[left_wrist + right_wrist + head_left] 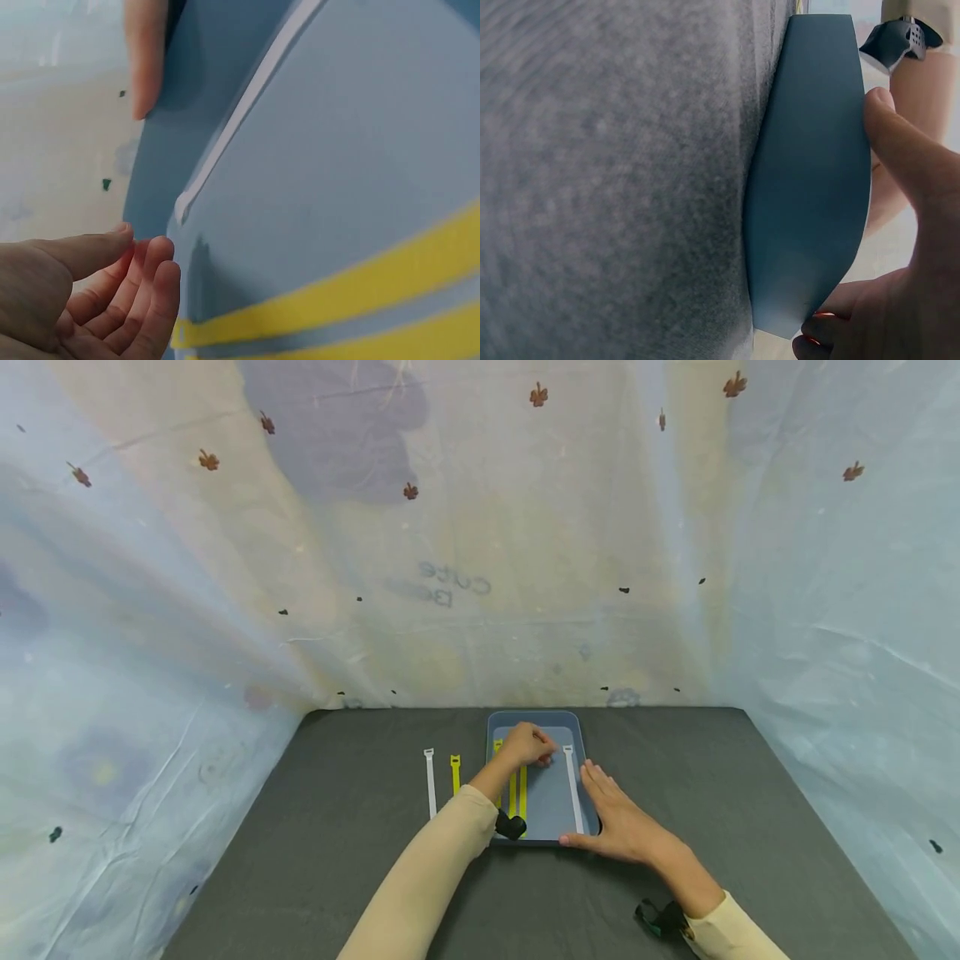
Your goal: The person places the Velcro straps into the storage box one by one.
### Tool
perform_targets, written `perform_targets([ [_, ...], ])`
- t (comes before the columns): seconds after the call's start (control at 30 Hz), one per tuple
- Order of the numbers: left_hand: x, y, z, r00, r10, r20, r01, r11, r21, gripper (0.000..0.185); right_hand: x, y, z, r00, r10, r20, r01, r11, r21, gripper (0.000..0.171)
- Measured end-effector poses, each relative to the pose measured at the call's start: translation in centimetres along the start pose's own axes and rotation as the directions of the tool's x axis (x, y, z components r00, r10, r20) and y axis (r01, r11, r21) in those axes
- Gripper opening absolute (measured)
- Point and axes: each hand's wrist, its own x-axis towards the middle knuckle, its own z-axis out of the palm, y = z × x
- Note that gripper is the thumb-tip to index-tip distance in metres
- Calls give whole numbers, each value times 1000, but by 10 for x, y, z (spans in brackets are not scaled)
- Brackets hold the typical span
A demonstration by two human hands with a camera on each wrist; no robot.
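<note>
A blue-grey rectangular tray (pixel 551 806) lies on the dark cloth. Several yellow cable ties (pixel 522 793) lie lengthwise in its left part, and a white cable tie (pixel 573 789) lies near its right wall. Above the far middle of the tray is my left hand (pixel 527 745), its fingers loosely bent and thumb near the fingertips. No object shows between them in the left wrist view. At the near right corner my right hand (pixel 626 822) rests against the tray, thumb on the near rim and fingers extended along the right side.
To the left of the tray, a white cable tie (pixel 431 781) and a yellow cable tie (pixel 455 772) lie on the dark cloth (pixel 360 860). My left forearm partly covers the yellow one. A patterned sheet (pixel 525 635) hangs behind and at both sides.
</note>
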Motion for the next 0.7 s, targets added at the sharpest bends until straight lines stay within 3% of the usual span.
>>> perform_targets([
  [0.3,-17,-16,-39,995,86,58,-82,994,-70,16,1,2,5,999,38,22,-38,999,1,131],
  [0.53,-30,-24,-73,991,126,42,-122,989,-85,22,0,2,4,999,43,16,-43,999,-5,131],
  [0.7,-38,-37,-94,993,118,17,-116,987,-109,25,1,0,4,999,36,9,-35,999,-17,132],
])
